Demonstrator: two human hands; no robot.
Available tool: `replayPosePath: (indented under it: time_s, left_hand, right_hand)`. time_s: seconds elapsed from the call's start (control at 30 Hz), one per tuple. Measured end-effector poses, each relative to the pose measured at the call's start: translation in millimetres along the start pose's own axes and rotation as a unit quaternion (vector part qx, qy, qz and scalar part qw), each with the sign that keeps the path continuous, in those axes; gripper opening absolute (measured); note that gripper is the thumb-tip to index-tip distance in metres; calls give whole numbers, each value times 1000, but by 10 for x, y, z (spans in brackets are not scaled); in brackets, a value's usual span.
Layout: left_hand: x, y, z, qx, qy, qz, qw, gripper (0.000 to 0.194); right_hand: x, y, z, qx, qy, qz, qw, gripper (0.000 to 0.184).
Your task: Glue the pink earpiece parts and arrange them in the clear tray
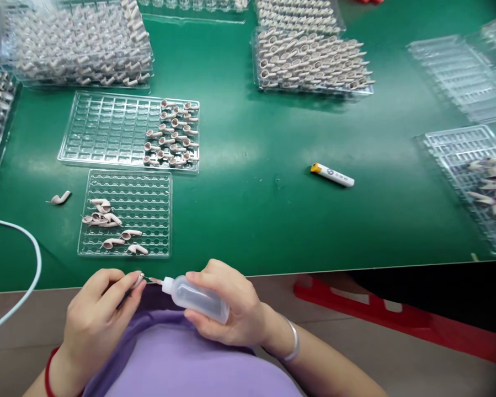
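My left hand (pixel 101 314) pinches a small earphone part (pixel 137 280) between thumb and fingers; most of it is hidden. In my right hand (pixel 231 303) lies a translucent squeeze bottle (pixel 200 299) with a white cap and a thin needle tip. The tip points left and comes close to the small part; whether they touch I cannot tell. Just beyond the hands, a clear plastic tray (pixel 156 220) carries several loose beige earphone shells (pixel 112 242). Left of that tray, one more beige shell (pixel 60 198) lies on the green table.
A larger clear tray (pixel 107 129) holds rows of beige shells at its right end. Stacked full trays (pixel 78 44) (pixel 314 63) stand at the back. A white-and-yellow lighter-shaped object (pixel 332 174) lies mid-table. A pale cable (pixel 35 248) curves at left; a red stool (pixel 355 303) is below the edge.
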State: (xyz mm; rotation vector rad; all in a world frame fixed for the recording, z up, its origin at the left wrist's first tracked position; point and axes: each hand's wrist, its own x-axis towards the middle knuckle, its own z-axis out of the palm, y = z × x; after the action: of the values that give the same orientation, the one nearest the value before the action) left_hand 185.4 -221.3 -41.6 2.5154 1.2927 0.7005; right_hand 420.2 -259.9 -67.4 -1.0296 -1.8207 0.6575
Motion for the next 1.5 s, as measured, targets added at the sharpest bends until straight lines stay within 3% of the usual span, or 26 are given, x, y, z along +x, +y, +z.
replayPosePath:
  time_s: [0.53, 0.73, 0.83, 0.97, 1.07, 1.23, 1.5]
  left_hand:
    - [-16, -14, 1, -6, -2, -9, 1000, 18]
    - [-118, 29, -27, -128, -16, -103, 986, 24]
    - [-189, 101, -7, -245, -73, -205, 945, 19]
    - [-236, 179, 108, -394, -173, -393, 813, 22]
    - [-224, 198, 197, -448, -219, -455, 738, 29]
    - [-140, 216, 268, -485, -201, -486, 698, 32]
    - [-112, 194, 318, -523, -189, -504, 661, 30]
  right_hand:
    - [-10, -4, -6, 2, 8, 3, 1000, 54]
    - [-56, -41, -41, 89, 41, 99, 990, 45]
    - [-72, -90, 43, 81, 51, 121, 988, 51]
    - [-105, -121, 231, 24, 50, 70, 996, 49]
    - [-136, -106, 341, -61, 71, 40, 995, 33]
    - [-134, -81, 417, -130, 96, 26, 986, 14]
    - [-132, -81, 451, -145, 110, 35, 983, 12]
